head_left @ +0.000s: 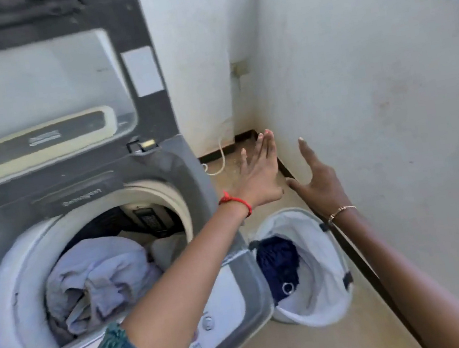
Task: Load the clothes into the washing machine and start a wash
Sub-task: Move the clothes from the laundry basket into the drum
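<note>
1. One top-loading washing machine (pixel 234 292) fills the left of the view; its lid (pixel 46 91) stands raised at the back; the round drum opening faces up.
2. A white wall (pixel 374 92) closes the right side and meets a second wall in the corner beyond the machine; a tan floor (pixel 351 340) runs between wall and machine.
3. A white laundry basket (pixel 320 249) sits on the floor just beside the machine's right flank; a dark blue garment (pixel 277 262) lies inside it.
4. Pale lilac clothes (pixel 98 280) lie crumpled in the drum, partly hidden by the left forearm crossing over it.
5. The left hand (pixel 258 175), a red thread at its wrist, is stretched out above the floor beyond the basket; fingers straight and spread, holding nothing.
6. The right hand (pixel 318 181), a thin bracelet at its wrist, hangs near the wall above the basket; fingers splayed wide, empty.
</note>
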Demonstrator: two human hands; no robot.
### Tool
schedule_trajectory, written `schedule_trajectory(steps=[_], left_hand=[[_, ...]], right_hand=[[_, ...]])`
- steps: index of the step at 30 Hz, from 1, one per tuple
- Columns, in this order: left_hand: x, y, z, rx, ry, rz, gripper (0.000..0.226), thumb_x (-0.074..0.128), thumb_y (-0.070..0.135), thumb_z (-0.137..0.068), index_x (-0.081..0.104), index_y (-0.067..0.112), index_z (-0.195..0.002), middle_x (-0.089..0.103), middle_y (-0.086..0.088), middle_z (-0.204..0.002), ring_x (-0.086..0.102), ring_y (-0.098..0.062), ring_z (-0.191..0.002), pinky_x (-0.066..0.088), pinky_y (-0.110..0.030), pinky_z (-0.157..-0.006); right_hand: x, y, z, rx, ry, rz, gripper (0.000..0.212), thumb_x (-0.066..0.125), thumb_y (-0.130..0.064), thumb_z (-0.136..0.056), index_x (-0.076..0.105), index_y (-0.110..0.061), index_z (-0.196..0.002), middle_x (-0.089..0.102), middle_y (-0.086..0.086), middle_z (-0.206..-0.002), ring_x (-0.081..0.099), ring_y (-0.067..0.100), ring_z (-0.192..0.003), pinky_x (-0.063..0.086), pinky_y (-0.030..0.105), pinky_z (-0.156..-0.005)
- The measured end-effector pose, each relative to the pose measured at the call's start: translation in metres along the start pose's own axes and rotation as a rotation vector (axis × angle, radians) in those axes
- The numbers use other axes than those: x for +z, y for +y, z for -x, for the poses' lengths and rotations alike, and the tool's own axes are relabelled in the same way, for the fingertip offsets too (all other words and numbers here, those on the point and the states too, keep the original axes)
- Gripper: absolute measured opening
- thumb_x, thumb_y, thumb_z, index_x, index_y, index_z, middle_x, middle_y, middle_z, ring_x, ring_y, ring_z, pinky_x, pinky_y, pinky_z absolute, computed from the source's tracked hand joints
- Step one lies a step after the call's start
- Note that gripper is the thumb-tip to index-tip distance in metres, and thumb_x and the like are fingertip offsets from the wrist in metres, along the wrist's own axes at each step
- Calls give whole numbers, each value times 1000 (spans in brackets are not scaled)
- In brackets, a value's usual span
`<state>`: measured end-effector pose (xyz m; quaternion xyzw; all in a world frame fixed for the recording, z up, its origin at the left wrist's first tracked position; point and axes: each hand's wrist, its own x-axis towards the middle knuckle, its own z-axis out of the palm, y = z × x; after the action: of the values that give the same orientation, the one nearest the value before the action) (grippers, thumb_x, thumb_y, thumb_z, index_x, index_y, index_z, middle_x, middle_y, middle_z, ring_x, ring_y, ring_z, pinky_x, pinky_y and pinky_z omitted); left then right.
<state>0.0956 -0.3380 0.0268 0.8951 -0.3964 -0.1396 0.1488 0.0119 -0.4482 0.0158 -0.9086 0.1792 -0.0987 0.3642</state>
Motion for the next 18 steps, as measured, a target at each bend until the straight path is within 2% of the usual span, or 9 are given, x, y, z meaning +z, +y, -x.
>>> schedule_trajectory(steps=[1, 3, 5, 8, 12, 15, 18], left_hand=[[12, 14, -12, 17, -47, -5, 102, 59, 18, -82, -21, 3, -144, -21, -7, -155, -18, -18, -144, -7, -48, -116], [43, 33, -31, 20, -133, -9, 101, 59, 20, -84, -21, 2, -143, -22, -8, -155, -18, -19, -144, -7, -50, -116], [78, 44, -45, -16, -225, 20, 101, 59, 19, -85, -22, 2, -143, -23, -7, -155, -18, -19, -144, -7, -49, -115], [139, 44, -50, -106, -352, 106, 97, 56, 11, -84, -18, 5, -145, -21, -6, -156, -17, -18, -144, -7, -47, -116], [230, 29, -46, -181, -404, 106, 99, 59, 17, -82, -15, 4, -146, -19, -8, -156, -14, -20, -145, -6, -41, -116], [296, 13, -51, -230, -417, 145, 102, 61, 24, -83, -18, 4, -145, -20, -7, -156, -17, -21, -144, -7, -38, -116], [367, -9, -64, -260, -402, 145, 102, 59, 23, -85, -23, 5, -143, -23, -6, -155, -21, -20, -143, -9, -38, -116]], right_hand=[[-6, 21, 6, 40, 10, 2, 85, 67, -8, -80, 14, -12, -147, 25, 7, -152, 33, 23, -137, 22, 13, -103], [-12, 62, 18, 109, -2, 3, 86, 66, -10, -81, 13, -13, -148, 26, 8, -152, 41, 29, -133, 27, 23, -108], [-11, 102, 29, 168, -41, 31, 85, 65, -12, -82, 11, -13, -148, 29, 9, -151, 51, 34, -122, 37, 29, -101], [2, 158, 43, 232, -137, 72, 87, 63, -18, -84, 5, -17, -148, 28, 8, -152, 56, 32, -115, 44, 32, -87], [40, 227, 53, 264, -247, 52, 88, 61, -22, -85, 0, -18, -148, 18, 5, -156, 32, 26, -138, 37, 33, -102], [82, 275, 58, 273, -347, 81, 89, 59, -25, -87, -6, -20, -148, 4, 0, -158, 27, 22, -140, 38, 34, -101], [137, 333, 62, 274, -415, 47, 90, 57, -25, -88, -15, -24, -143, 1, 0, -158, 11, 17, -145, 28, 32, -113]])
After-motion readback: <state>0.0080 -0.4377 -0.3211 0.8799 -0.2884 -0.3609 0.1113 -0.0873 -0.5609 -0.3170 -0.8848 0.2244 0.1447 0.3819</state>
